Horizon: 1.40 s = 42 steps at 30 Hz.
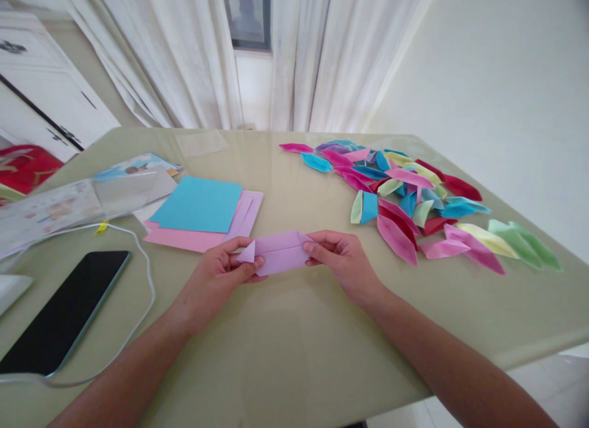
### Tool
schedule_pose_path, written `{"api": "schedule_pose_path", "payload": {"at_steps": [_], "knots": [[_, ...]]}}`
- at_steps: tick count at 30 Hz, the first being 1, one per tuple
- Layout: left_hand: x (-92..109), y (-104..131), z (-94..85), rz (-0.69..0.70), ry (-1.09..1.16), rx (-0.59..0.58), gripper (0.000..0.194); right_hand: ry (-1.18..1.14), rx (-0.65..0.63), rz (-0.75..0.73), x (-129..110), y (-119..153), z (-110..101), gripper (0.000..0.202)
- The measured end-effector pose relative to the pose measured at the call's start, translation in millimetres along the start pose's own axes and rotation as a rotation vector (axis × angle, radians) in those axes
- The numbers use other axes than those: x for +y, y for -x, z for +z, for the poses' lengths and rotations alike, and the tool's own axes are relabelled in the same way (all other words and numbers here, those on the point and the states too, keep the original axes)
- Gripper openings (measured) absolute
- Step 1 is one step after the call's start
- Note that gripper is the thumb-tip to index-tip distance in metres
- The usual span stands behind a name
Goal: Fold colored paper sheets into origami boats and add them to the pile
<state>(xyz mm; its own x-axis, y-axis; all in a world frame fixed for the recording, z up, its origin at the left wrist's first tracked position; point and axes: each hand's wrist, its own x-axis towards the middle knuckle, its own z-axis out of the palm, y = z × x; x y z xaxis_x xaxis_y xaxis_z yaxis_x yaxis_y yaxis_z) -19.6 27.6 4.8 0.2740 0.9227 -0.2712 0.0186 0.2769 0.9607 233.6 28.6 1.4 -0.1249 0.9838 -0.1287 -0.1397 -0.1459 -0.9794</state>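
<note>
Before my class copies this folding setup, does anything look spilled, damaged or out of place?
Nothing looks spilled or damaged. The phone, ringed by a white cable, seems slightly out of place beside craft papers.

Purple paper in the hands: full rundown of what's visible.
The purple paper is a matte, folded strip, wider than tall, with a lengthwise seam across its face. Its left end tapers to a folded, pointed flap; its right end has slanted folds, the tip hidden by fingers. It is held above the table, left hand and right hand pinching opposite ends.
</note>
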Motion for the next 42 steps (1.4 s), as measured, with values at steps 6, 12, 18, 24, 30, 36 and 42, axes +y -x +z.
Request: {"api": "schedule_pose_path", "payload": {"at_steps": [6, 12, 18, 24, 30, 36, 42], "knots": [[-0.2, 1.7, -3.7, 0.031, -0.012, -0.029, 0.044, 0.015, 0.011, -0.031, 0.4, -2.7, -2.7, 0.029], [-0.3, 1.3, -2.2, 0.048, -0.036, 0.01, 0.038, 0.038, -0.022, -0.053, 0.6, -2.9, -3.7, 0.028], [-1.0, -0.8, -1.8, 0.033, -0.011, 0.094, 0.036, 0.133, -0.104, -0.085, -2.6, -2.9, -6.9, 0.027], [2.7, -0.2, -3.2, -0.041, -0.044, 0.113, 0.04, 0.304, -0.144, -0.16, -7.1, -4.5, -12.6, 0.024], [3.7, -1.5, -3.6, -0.143, 0.023, 0.045, 0.045, 0.51, -0.134, -0.247, -11.3, -3.0, -12.9, 0.02], [5.7, -0.6, -1.6, -0.07, -0.03, 0.031, 0.041, 0.491, -0.142, -0.222, -10.2, -5.1, -15.3, 0.021], [4.9, 0.4, -2.2, -0.055, -0.033, -0.012, 0.039, 0.412, -0.157, -0.178, -8.0, -8.1, -18.0, 0.024]]}}
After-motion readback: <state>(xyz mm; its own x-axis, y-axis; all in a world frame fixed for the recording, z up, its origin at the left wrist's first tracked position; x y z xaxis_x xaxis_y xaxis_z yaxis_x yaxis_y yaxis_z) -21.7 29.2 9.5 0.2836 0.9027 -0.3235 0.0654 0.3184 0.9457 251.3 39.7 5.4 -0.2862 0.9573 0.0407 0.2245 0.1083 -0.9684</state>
